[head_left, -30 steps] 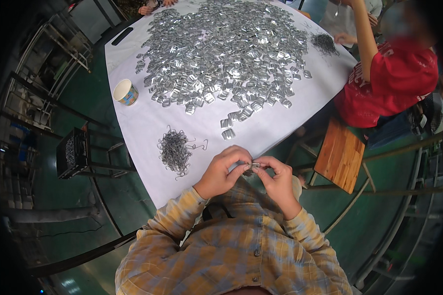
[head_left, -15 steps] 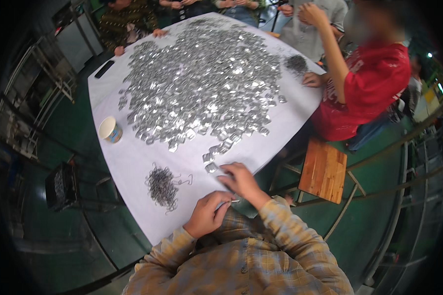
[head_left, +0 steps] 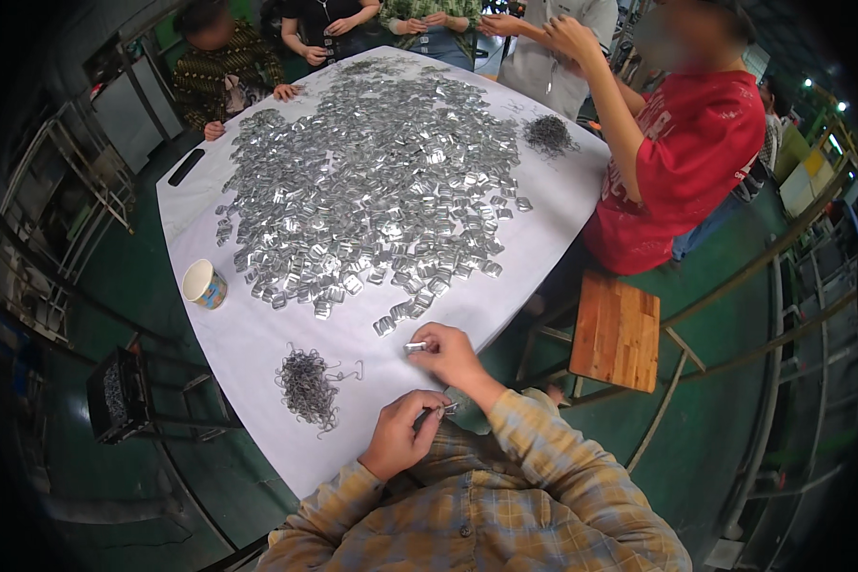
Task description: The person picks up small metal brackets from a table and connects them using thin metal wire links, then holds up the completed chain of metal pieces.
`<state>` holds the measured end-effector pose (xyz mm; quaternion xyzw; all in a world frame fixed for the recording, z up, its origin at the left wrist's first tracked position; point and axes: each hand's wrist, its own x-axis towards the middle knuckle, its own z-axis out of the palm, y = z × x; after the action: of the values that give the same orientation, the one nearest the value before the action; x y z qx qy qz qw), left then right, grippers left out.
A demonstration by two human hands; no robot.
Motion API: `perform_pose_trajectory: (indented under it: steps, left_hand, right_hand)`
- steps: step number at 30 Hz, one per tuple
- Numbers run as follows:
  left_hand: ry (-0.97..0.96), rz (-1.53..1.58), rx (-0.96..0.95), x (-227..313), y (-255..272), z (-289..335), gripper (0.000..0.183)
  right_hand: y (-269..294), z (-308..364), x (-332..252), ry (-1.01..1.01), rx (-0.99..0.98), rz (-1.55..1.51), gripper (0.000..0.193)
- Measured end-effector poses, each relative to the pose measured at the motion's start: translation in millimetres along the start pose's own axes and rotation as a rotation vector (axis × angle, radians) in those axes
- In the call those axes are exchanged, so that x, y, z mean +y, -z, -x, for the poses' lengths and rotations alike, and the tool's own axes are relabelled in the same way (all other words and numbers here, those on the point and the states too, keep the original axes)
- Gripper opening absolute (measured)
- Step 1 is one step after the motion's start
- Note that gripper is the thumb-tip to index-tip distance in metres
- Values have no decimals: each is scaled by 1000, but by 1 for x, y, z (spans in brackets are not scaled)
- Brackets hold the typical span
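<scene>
Head view: picking up seems the step in hand, the right hand [head_left: 450, 357] pinching a silver buckle [head_left: 416, 347] near the pile [head_left: 377, 205] on the desk [head_left: 243, 355], the left hand [head_left: 400, 434] gripping a small metal piece [head_left: 451, 408]; the next move likely calls for bringing both together.

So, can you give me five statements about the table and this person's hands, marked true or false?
1. The right hand holds a silver piece. True.
2. The left hand is empty. False: it pinches a small metal part.
3. The paper cup lies on its side. False: it stands upright.
4. The wire hooks lie nearer the person than the big silver heap. True.
5. The wooden stool is left of the table. False: it is on the right.
</scene>
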<state>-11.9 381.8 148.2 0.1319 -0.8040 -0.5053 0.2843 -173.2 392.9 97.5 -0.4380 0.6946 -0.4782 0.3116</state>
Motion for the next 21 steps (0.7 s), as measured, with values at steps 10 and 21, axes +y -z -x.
perform_pose_trajectory:
  steps: [10, 21]
  left_hand:
    - [155, 31, 80, -1, -27, -16, 11]
    - [197, 91, 61, 11, -30, -20, 9]
  right_hand:
    - [63, 82, -42, -82, 124, -693, 23]
    - [57, 96, -41, 111, 175, -421, 18]
